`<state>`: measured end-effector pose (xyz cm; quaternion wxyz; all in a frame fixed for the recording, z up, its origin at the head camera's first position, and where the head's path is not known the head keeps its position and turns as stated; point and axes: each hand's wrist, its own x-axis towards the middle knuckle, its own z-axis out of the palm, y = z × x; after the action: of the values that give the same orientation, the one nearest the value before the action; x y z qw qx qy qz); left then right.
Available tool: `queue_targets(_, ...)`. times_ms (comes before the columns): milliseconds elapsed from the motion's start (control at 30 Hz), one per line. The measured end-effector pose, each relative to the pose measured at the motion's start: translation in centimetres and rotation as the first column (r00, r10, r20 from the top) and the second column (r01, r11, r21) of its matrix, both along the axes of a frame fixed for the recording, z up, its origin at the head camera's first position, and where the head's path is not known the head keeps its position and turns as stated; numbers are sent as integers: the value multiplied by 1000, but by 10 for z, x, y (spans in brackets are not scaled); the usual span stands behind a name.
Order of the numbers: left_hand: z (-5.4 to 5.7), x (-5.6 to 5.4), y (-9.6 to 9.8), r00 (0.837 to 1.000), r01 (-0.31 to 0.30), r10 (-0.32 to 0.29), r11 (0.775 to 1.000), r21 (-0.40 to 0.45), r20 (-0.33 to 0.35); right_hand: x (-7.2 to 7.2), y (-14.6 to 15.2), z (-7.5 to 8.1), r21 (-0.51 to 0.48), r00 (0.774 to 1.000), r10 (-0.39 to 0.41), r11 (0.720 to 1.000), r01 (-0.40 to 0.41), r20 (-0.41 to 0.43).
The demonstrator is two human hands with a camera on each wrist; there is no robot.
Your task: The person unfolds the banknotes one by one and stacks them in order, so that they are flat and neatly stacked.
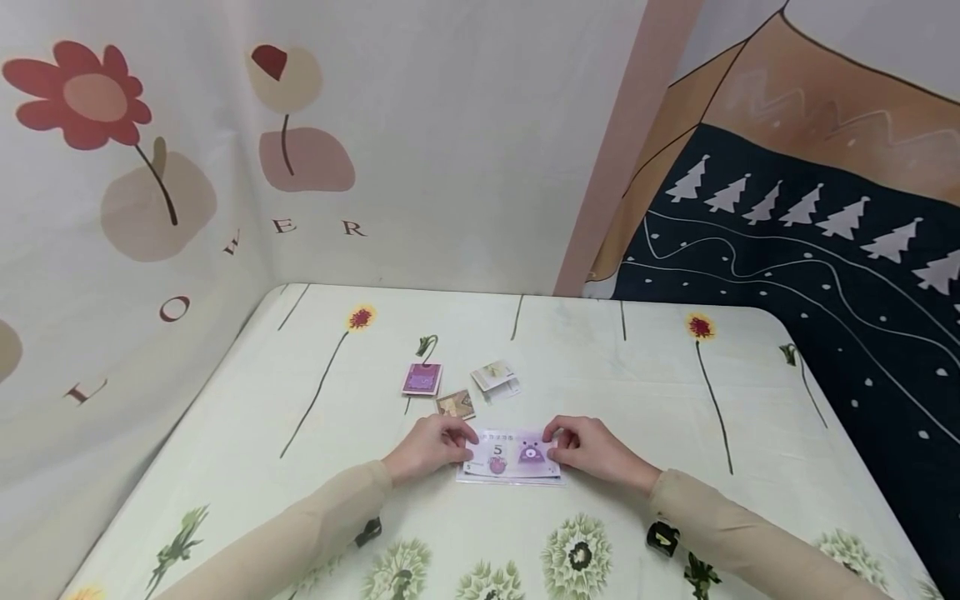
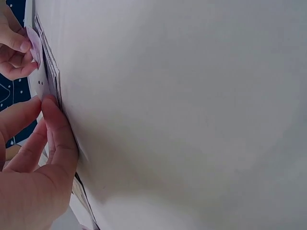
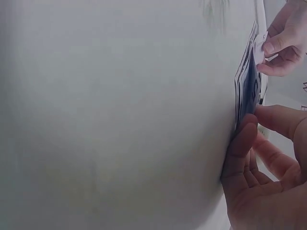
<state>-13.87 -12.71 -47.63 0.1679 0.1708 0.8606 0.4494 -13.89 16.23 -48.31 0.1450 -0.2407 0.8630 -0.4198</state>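
Observation:
A purple play banknote (image 1: 513,454) with a 5 and a cartoon figure lies between the hands, over a thin stack of notes (image 1: 510,481) whose edge peeks out below. My left hand (image 1: 431,447) pinches its left end between thumb and fingers. At the opposite end, my right hand (image 1: 596,448) pinches it the same way. In the left wrist view, the top note (image 2: 41,79) bows slightly away from the layered stack edges (image 2: 53,72). The right wrist view has the stack (image 3: 243,81) close over the tablecloth, fingertips at its near end.
Just beyond the hands lie small folded notes: a purple one (image 1: 422,379), a brown one (image 1: 456,405) and a pale green-white one (image 1: 495,377). A flower-printed cloth (image 1: 600,375) covers the table. Printed curtains (image 1: 465,150) hang behind it. Black straps (image 1: 663,538) show below the sleeves.

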Motion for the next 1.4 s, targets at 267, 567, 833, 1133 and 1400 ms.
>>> queue_targets(267,-1,-1,1,1000,-9,9,1000,-10,-9,0,0,-3,-4,1000,-15,1000,15,1)
queue_targets(567,-3,-3,-3,999,12,-13,999,33,44,0,-1,0,-45,999,-31,998,32,14)
queue_targets(833,-2,-7,-5,992,29,-36,998,63,124,-5,3,7,-45,993,15,999,-10,119)
queue_targets(1133,8,-11,-9,959,36,-71,991,131,274,-14,5,18,3,977,87,996,-89,197)
queue_targets(1400,11,-17,-10,959,-15,-36,984,177,283,-22,-1,28,-17,975,78,997,-76,206)
